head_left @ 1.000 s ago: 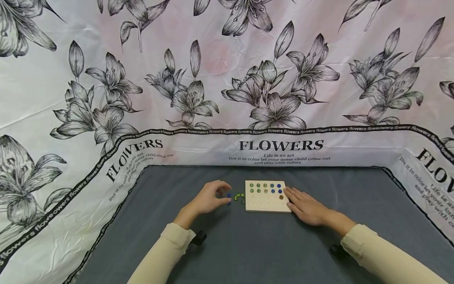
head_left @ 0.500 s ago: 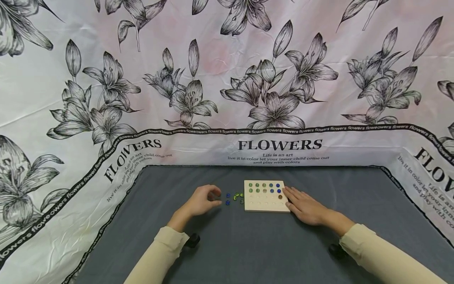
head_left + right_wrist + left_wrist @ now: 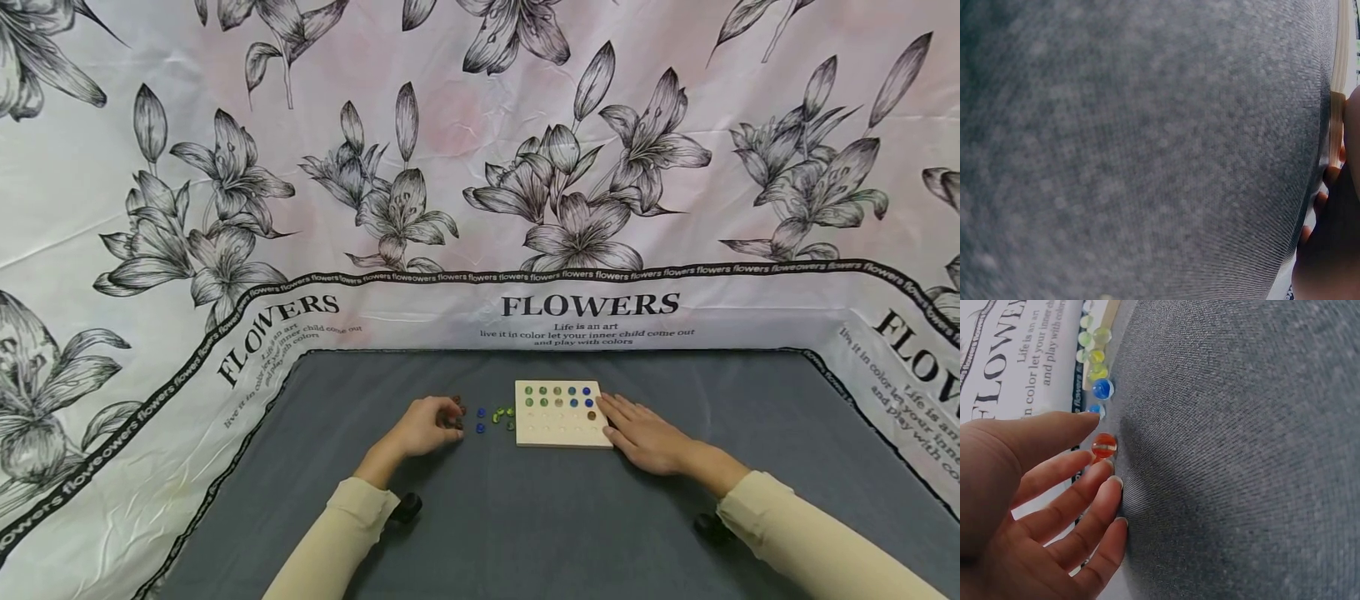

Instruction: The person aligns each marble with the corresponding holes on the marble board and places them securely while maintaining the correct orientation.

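My left hand (image 3: 422,427) reaches low over the cloth, its thumb apart from the fingers. A red marble (image 3: 1104,445) lies by its fingertips in the left wrist view, between thumb and index finger. Just right of the hand sit two blue marbles (image 3: 481,420). Several yellow-green marbles (image 3: 498,414) lie between these and a pale wooden board (image 3: 555,439). The board has rows of round hollows, filled at the back with green and blue marbles, and one brown marble (image 3: 592,415) rests in the third row. My right hand (image 3: 648,437) rests with extended fingers along the board's right edge.
A grey cloth (image 3: 525,525) covers the work surface. Behind it and at both sides hangs a white curtain (image 3: 420,312) with flower prints and lettering.
My left hand has moved left, away from the blue marbles, and reddish marbles now show at its fingertips. The right hand keeps its place on the board.
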Available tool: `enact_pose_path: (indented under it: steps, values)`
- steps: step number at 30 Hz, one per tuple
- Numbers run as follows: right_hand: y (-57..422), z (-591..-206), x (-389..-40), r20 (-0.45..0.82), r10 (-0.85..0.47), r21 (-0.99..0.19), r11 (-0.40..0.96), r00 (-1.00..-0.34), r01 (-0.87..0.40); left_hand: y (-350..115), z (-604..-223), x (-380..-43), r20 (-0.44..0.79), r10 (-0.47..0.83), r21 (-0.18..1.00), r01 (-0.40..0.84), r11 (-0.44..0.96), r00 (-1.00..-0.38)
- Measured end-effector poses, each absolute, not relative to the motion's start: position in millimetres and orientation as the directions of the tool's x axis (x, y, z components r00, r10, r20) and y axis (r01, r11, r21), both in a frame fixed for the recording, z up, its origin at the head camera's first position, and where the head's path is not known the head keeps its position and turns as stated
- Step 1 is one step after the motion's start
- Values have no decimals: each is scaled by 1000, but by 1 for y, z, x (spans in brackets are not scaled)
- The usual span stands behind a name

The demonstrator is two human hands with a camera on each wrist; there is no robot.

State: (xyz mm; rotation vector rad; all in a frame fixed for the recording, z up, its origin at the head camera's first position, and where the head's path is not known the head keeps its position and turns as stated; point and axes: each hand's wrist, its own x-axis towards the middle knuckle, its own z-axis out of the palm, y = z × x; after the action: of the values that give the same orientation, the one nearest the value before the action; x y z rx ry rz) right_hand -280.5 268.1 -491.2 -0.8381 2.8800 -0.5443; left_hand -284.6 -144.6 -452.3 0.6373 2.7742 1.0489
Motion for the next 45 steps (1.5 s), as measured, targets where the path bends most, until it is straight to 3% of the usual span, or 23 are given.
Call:
enact_pose_path:
  steps: [30, 45]
  values:
    - [268, -492, -280, 38, -543, -353, 778, -839, -520, -139, -458, -288, 36, 346, 669, 279, 689, -938]
    - [269, -489, -279, 55, -554, -367, 762, -831, -533, -139, -458, -290, 99, 319, 723, 288, 628, -943]
